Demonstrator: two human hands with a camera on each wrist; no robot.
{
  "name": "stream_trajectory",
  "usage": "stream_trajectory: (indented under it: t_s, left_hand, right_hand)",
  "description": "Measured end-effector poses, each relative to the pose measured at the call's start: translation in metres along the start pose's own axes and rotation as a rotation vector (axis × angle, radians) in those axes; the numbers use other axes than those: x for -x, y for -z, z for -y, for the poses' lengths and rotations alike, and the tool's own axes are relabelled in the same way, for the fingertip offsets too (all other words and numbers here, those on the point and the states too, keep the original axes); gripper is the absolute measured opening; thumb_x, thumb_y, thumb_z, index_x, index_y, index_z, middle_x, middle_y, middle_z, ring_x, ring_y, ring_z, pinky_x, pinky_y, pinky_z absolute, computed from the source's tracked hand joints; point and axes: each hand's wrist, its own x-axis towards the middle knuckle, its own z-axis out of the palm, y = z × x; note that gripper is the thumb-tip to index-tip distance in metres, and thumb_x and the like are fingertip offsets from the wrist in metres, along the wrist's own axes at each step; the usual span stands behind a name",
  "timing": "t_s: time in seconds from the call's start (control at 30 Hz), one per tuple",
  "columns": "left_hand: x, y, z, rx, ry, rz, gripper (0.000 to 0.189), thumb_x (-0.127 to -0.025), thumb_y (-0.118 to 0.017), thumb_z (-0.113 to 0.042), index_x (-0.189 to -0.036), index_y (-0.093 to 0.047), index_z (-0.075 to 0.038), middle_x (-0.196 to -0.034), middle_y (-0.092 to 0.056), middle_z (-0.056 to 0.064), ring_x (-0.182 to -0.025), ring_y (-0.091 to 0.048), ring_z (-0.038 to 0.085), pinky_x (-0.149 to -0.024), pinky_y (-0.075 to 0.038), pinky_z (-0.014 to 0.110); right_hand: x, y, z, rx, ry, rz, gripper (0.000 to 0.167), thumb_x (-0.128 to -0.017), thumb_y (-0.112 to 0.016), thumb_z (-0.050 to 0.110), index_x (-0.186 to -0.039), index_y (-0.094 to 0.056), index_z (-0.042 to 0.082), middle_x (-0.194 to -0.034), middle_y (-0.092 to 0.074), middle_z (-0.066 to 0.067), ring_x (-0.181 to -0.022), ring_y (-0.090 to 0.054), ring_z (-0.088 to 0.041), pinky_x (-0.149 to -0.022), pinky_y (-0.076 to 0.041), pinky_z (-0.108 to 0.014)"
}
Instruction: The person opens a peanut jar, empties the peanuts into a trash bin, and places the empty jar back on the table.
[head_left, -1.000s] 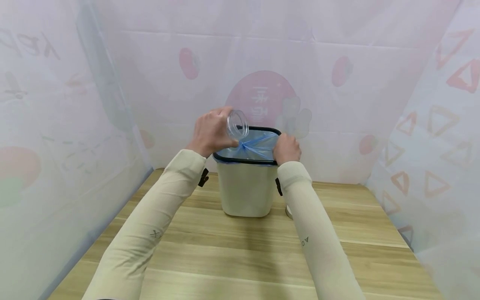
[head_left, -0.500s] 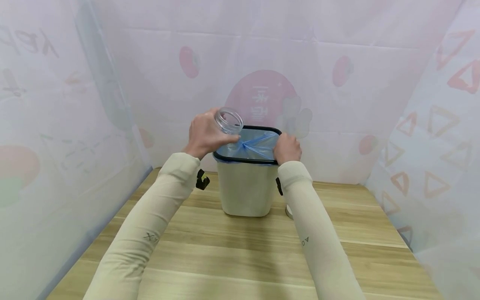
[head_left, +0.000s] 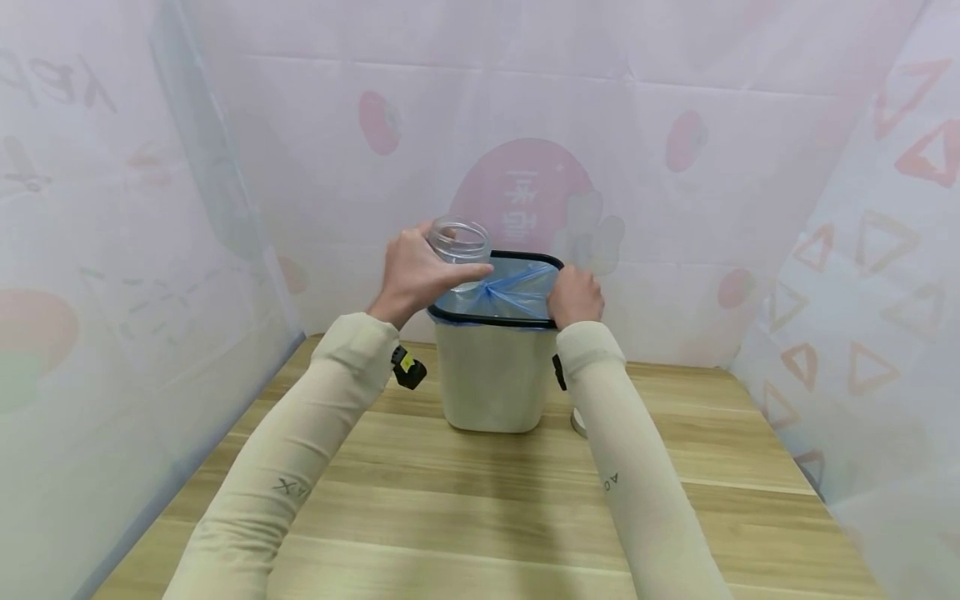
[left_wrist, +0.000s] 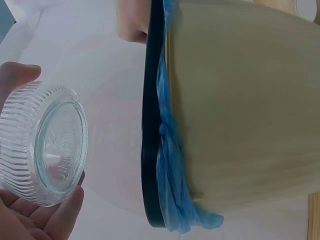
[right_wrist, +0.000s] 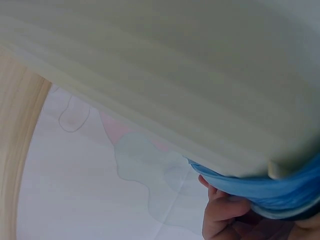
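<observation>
The left hand (head_left: 420, 268) is curled partway round a glass jar (head_left: 462, 252), thumb on one side and fingers on the other. The jar is held higher than the black rim (head_left: 495, 321) of a bin, near the rim's left part and apart from it. It is clear and colourless, with a wide, lidless mouth turned up and leaning slightly. The left wrist view shows its rounded wall covered in fine ridges and its smooth, round base, which catches a faint green tint and carries blurred raised marks.

The right hand (head_left: 575, 295) is closed over the right side of the rim, its fingers curled round the edge and against the blue bag (head_left: 517, 283) that lines the bin.

The bin (head_left: 491, 379) is pale cream and stands upright on the wooden table (head_left: 420, 508). The bag is thin and see-through; its folds gather to a point inside the opening, and its edge hangs crumpled outside, below the rim. To the right of the bin, a small round white thing (head_left: 578, 422) is partly hidden by the right sleeve (head_left: 637, 458). A pale printed curtain (head_left: 315, 167) hangs at the far side.
</observation>
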Motion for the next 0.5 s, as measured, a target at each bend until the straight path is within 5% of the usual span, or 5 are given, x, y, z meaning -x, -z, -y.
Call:
stream_trajectory:
  t_s: [0.5]
  left_hand:
    - [0.019, 0.005, 0.000, 0.074, 0.006, 0.043, 0.064, -0.070, -0.097, -0.042, -0.121, -0.074, -0.011, -0.109, -0.079, 0.007, -0.092, -0.076, 0.021, -0.078, -0.061, 0.037]
  right_hand:
    - [-0.001, -0.004, 0.004, -0.025, -0.014, 0.018, 0.015, -0.103, -0.063, 0.013, -0.104, -0.069, -0.001, -0.101, -0.076, -0.024, -0.084, -0.074, -0.038, -0.065, -0.060, -0.047]
